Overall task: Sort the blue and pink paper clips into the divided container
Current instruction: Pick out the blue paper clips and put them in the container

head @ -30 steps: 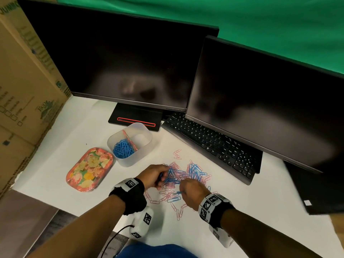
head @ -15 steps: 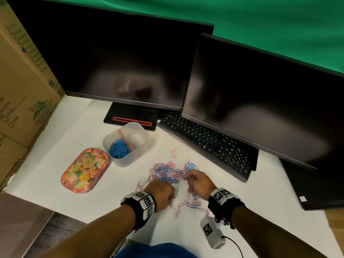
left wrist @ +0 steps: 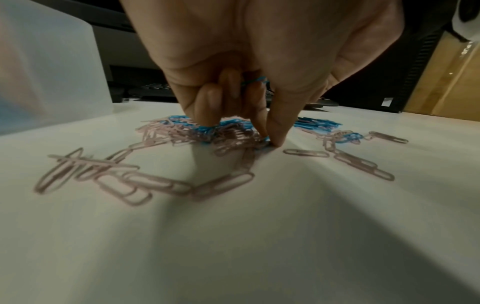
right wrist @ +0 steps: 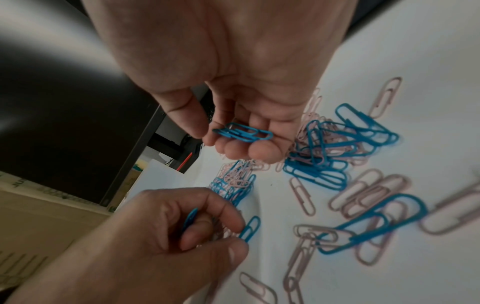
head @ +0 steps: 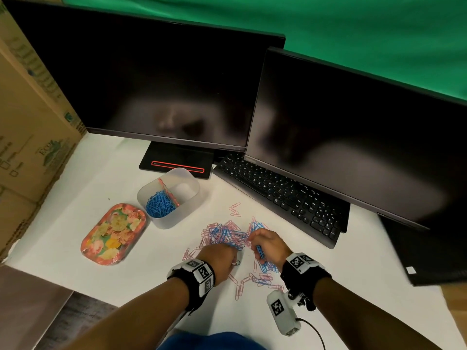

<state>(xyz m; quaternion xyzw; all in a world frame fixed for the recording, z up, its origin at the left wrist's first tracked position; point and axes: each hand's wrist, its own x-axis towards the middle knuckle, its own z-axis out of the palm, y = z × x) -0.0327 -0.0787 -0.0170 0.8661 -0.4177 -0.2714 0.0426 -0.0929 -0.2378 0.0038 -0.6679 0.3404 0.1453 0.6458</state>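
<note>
Left hand (head: 220, 258): pinching blue clip (right wrist: 250, 228) off tabletop (head: 75, 218). Right hand (head: 269, 245): cradling blue clips (right wrist: 242, 132). Divided container (head: 177, 215): well apart, left. Risk: tangled pink clips (left wrist: 228, 142) riding along into blue compartment.

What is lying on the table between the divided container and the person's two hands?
In the head view, the mixed pile of blue and pink paper clips lies between the divided container and both hands, left hand, right hand.
</note>
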